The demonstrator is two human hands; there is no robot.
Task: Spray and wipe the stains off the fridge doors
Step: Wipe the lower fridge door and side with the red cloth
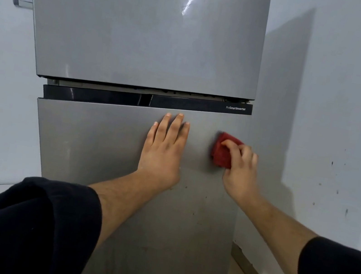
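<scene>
On lower fridge door [92,146], left hand [163,148] flat, right hand [241,168] gripping red cloth [219,153]

"ProSmartInverter" reads in pale letters on the black strip [203,107] between the fridge doors, right of centre frame.

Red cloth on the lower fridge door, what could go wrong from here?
The left hand lies flat on the lower door, so it may leave fresh prints there. The right hand grips the red cloth bunched small near the door's right edge, so the dark specks lower down could easily be missed.
</scene>
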